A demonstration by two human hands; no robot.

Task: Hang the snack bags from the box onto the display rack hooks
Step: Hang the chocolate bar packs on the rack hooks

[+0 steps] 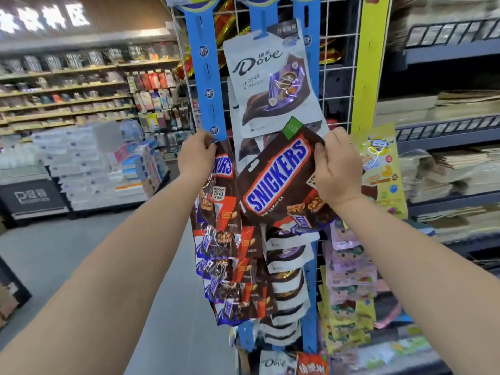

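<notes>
Shop aisle, grey floor [67,253] lower left, stocked shelves [67,85] upper left; a wire rack [335,77] at centre carries three blue strips [207,77]. Right hand [338,169] grips one brown bag [276,180] printed SNICKERS, tilted, mid-frame before the middle strip. Left hand [196,155] pinches the top of a hanging bag [219,190] of the same brand at the left strip's lower end; one grey pouch [270,85] reading Dove hangs upper centre.

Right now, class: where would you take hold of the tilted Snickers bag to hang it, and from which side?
Pinch the flat top band of the Snickers bag beside its hang hole, coming from the front. The bag tilts with that hole facing up-left, so the band is exposed and the hole stays free. The right hand pinches its right edge.
</notes>
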